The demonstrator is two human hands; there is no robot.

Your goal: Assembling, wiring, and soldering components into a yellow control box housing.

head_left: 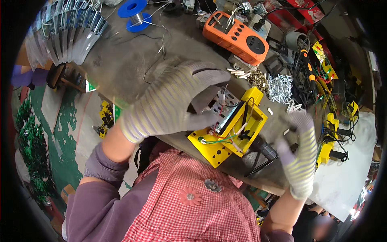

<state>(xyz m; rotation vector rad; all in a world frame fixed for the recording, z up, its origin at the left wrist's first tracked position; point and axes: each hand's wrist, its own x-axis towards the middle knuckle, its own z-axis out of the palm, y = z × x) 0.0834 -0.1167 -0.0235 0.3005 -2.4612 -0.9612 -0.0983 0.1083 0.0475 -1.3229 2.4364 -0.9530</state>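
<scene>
Item 1: my left hand (pixel 173 103), in a striped glove, coming in from the left over the workbench (pixel 121 54). Back of the hand is up, fingers extended and bunched, thumb below them, a wide gap between. The hand is slightly blurred. The thumb's tip lies at the edge of the perforated metal piece (pixel 231 99); whether it touches, I cannot tell.

Item 2: my right hand (pixel 300 155), same glove, heavily blurred. Forearm rises from the lower edge, wrist upright, fingers bent inward, thumb apart from them. It stands just beside the black fitting (pixel 267 148) of the housing.

Item 3: yellow housing (pixel 256 119), open side up, between my two hands near the bench's front edge. The perforated piece leans at its left side, partly hidden by my left thumb; a flat yellow plate (pixel 217 153) with holes extends toward me. A green wire (pixel 219 141) crosses above the plate. Inside, the wires overlap and their ends are hard to trace.

Item 4: surroundings. Orange meter (pixel 238 38) beyond the housing; heap of screws (pixel 280 88) to its right; blue spool (pixel 135 9), cut off at the top; fan of clear-ended strips (pixel 72 34), also cut off, contents unclear.
</scene>
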